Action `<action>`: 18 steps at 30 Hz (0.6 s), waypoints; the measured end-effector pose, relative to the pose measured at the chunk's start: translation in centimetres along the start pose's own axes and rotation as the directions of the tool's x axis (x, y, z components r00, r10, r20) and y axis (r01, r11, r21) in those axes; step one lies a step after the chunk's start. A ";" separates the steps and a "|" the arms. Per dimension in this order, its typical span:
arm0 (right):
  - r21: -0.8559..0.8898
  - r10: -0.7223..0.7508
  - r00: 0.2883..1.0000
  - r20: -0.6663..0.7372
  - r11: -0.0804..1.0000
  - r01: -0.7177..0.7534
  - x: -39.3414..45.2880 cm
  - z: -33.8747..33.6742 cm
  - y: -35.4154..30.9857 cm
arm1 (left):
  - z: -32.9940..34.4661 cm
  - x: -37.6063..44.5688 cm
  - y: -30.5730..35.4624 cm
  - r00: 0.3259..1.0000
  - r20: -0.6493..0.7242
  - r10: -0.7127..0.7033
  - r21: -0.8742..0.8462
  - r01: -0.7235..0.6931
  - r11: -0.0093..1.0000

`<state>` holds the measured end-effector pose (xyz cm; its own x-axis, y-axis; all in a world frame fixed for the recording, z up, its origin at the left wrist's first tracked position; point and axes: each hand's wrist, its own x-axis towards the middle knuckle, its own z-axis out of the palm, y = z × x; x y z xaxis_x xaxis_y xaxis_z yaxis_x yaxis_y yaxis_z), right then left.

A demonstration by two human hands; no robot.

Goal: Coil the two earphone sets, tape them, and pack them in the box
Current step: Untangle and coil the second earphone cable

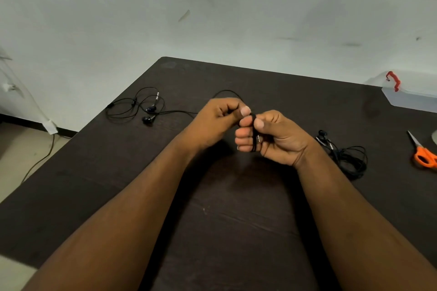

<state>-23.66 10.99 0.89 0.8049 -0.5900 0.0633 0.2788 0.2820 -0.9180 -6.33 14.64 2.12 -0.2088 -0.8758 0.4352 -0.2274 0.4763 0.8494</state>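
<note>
Right hand: wound cable coil round curled fingers, frame centre.
Left hand: pinched trailing cord, leading upper left.
Handling: light, limp, springy; likely best pinched across loops.

Earphones left, scissors right, on table

Soft, even light; forearm shadows on the dark table; wide-angle bending at edges.
</note>
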 end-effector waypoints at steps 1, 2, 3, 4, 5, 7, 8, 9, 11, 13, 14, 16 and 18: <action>0.062 -0.053 0.998 0.016 0.997 0.052 0.0 0.3 0.0 | 0.4 -0.3 -0.1 0.998 0.035 -0.054 -0.048 0.056 0.997; 0.134 -0.122 0.993 0.002 0.984 0.121 0.2 0.6 0.0 | 0.7 -0.4 -0.3 0.994 0.052 -0.094 -0.015 0.095 0.995; 0.213 -0.205 0.978 -0.047 0.954 0.210 0.6 0.7 -0.1 | 0.9 -0.4 -0.5 0.991 0.057 -0.124 0.080 0.119 0.990; 0.295 -0.284 0.950 -0.133 0.903 0.311 0.9 0.6 -0.1 | 0.9 -0.3 -0.8 0.985 0.079 -0.151 0.204 0.133 0.970; 0.342 -0.340 0.909 -0.240 0.847 0.407 1.2 0.2 -0.2 | 0.9 -0.2 -1.1 0.975 0.112 -0.190 0.329 0.144 0.933; 0.181 -0.413 0.800 -0.435 0.831 0.527 1.5 -1.1 -0.4 | 0.8 -0.1 -1.7 0.955 0.129 -0.267 0.491 0.172 0.854; -0.060 -0.461 0.735 -0.497 0.863 0.501 1.6 -1.7 -0.3 | 0.7 -0.1 -1.7 0.956 0.107 -0.272 0.512 0.182 0.840; -0.346 -0.529 0.691 -0.492 0.848 0.402 1.6 -2.2 0.0 | 0.6 -0.1 -1.7 0.964 0.073 -0.256 0.527 0.181 0.831; -0.688 -0.591 0.718 -0.369 0.693 0.217 1.7 -2.7 0.8 | 0.4 -0.1 -1.6 0.982 -0.015 -0.188 0.578 0.162 0.800; -0.784 -0.543 0.793 -0.274 0.604 0.143 1.9 -2.8 1.3 | -0.1 -0.1 -1.5 0.991 -0.112 -0.079 0.610 0.131 0.782; -0.808 -0.511 0.827 -0.234 0.576 0.128 1.9 -2.5 1.4 | -0.4 -0.1 -1.4 0.989 -0.150 -0.011 0.616 0.102 0.781; -0.810 -0.451 0.868 -0.207 0.576 0.106 2.0 -1.7 1.3 | -1.1 -0.1 -1.2 0.978 -0.182 0.104 0.622 0.033 0.782; -0.814 -0.394 0.897 -0.202 0.577 0.070 2.1 -1.0 1.3 | -1.5 -0.3 -1.1 0.965 -0.175 0.195 0.628 -0.043 0.777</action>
<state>-22.17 9.37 -0.56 0.5059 -0.7932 0.3389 -0.2093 -0.4941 -0.8439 -4.58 14.23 1.54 -0.0798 -0.7661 0.6378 -0.7650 0.4573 0.4535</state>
